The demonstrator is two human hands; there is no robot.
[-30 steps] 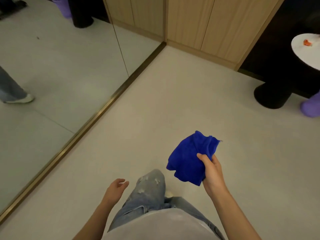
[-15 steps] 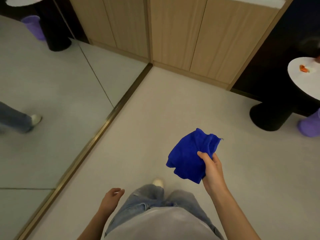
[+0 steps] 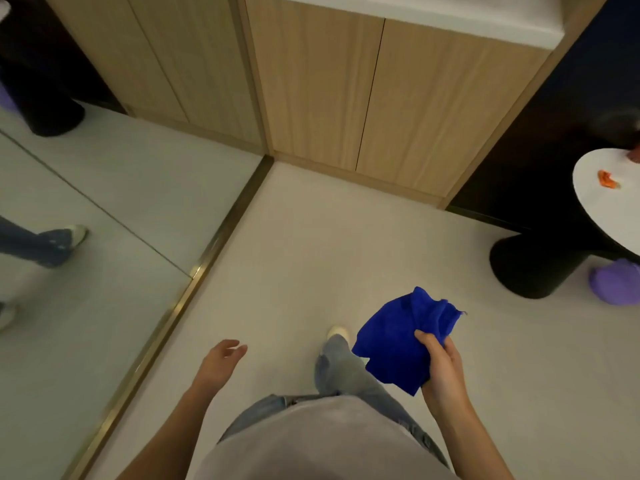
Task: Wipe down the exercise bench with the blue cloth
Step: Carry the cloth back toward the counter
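At the far left, a floor-length mirror (image 3: 90, 188) is seen, edged along its base by a brass strip (image 3: 207, 252). A reflected leg (image 3: 45, 245) in jeans with a pale shoe is shown in the glass. Just right of the strip, the left hand (image 3: 218, 367) is held out above the pale floor (image 3: 311, 254); its fingers (image 3: 237, 348) are loosely curled and nothing is held in them.

Behind, at the centre, wood-grain cabinet doors (image 3: 329, 98) are set down to the floor and are capped by a white ledge (image 3: 450, 19). Below them, a jeans leg (image 3: 343, 368) is stretched forward, ending in a pale shoe (image 3: 337, 331) planted on the floor.

Just right of that leg, the blue cloth (image 3: 394, 344) is held bunched in the air above the floor. It is gripped at its right edge by the right hand (image 3: 445, 375), the thumb being pressed onto the upper face and the other fingers (image 3: 451, 346) curled round behind the fabric.

At the far right, a round white counter (image 3: 602, 216) is carried on a black pedestal (image 3: 526, 268). A small orange item (image 3: 607, 179) is lying on it. A purple object (image 3: 616, 284) is seen on the floor beside the pedestal, partly beneath the counter's edge.
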